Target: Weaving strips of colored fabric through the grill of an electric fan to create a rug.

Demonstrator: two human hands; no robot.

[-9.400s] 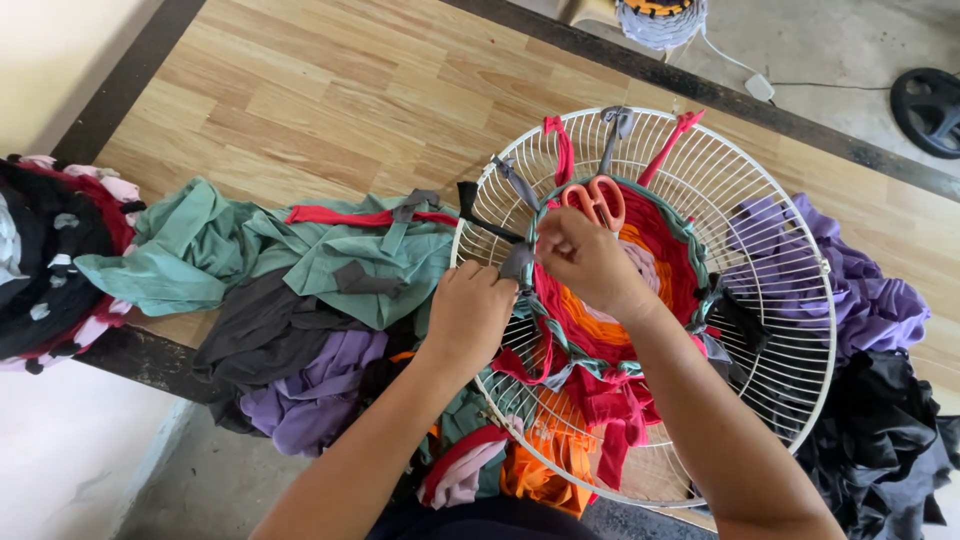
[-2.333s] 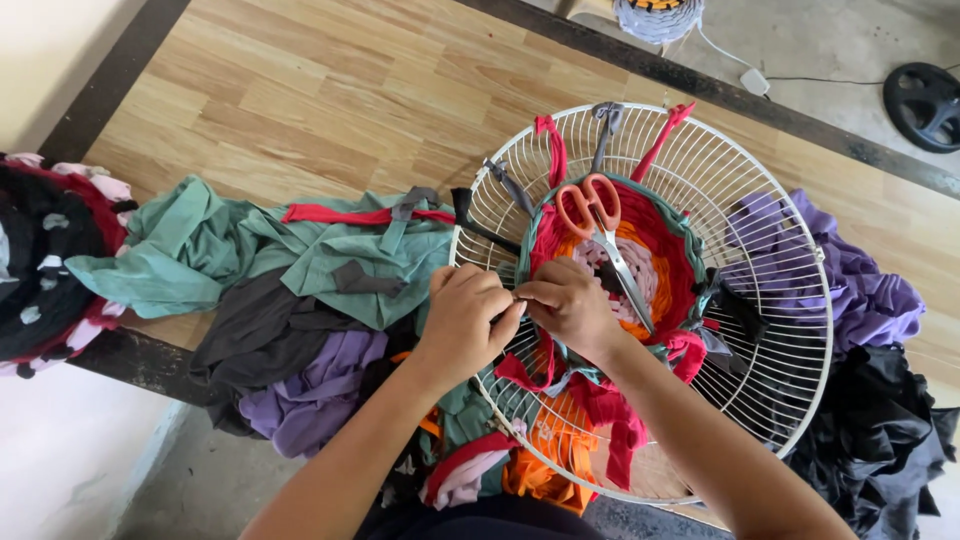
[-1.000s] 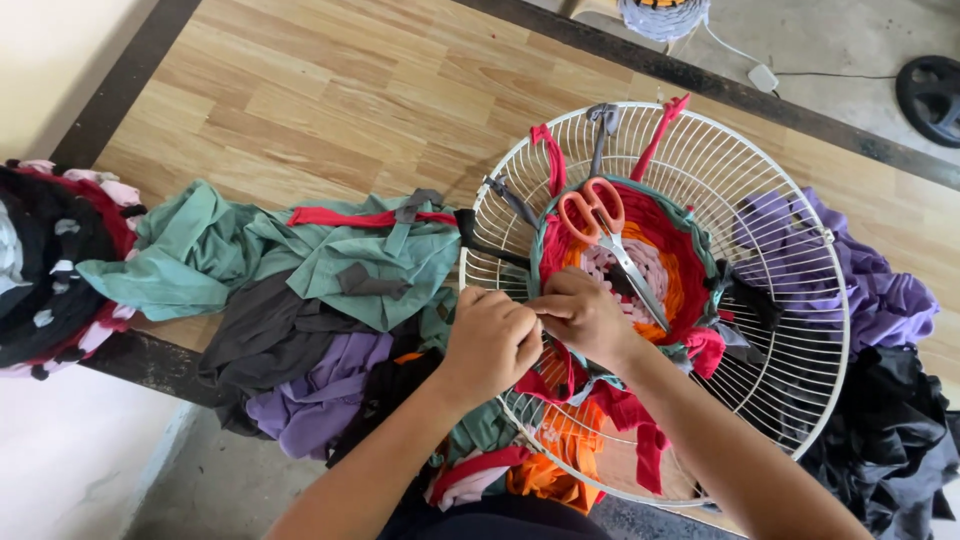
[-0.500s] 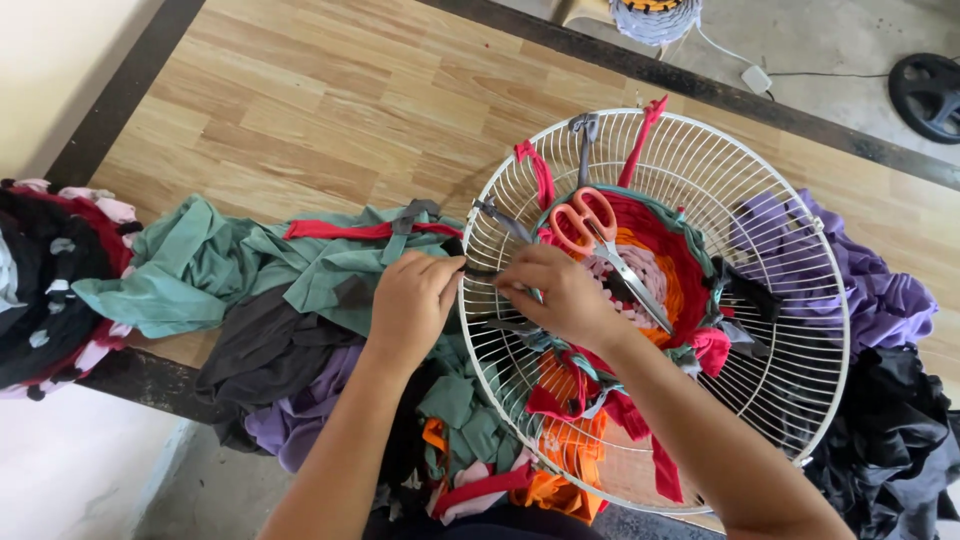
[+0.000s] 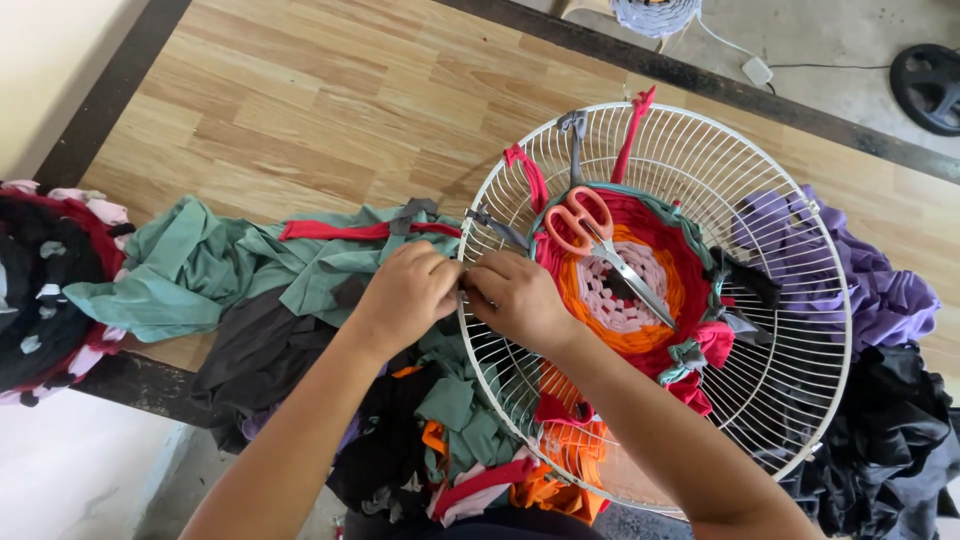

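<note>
Wooden laminate tabletop (image 5: 300, 110) with a dark frame carried everything. Round white wire fan guard (image 5: 655, 300) lay flat on it, rim hanging past the near edge. Loose pile of teal, grey and black fabric scraps (image 5: 250, 290) sat left of the guard, a heap of purple and black cloth (image 5: 880, 300) right of it. Woven round of pink, orange and red fabric strips (image 5: 625, 290) filled the guard's centre, with orange-handled scissors (image 5: 590, 240) resting on top, blades pointing down-right.

Left hand (image 5: 405, 295) and right hand (image 5: 515, 300) were pressed together at the guard's left rim, fingers pinched on a grey fabric strip (image 5: 490, 225) that ran from the rim toward the weave. Both were closed on it.

Risks, as I judged them: guard overhung the table, so a hard pull could tip or slide it. Scissors lay loose on the weave, so a jolt could send them sliding off. Strip could slip off the wire if tension dropped.

Couldn't make out: the knot or loop itself, hidden under the fingers. Strip ends below the guard were tangled and unreadable. Cloth at the left and right was cut off by the frame.
</note>
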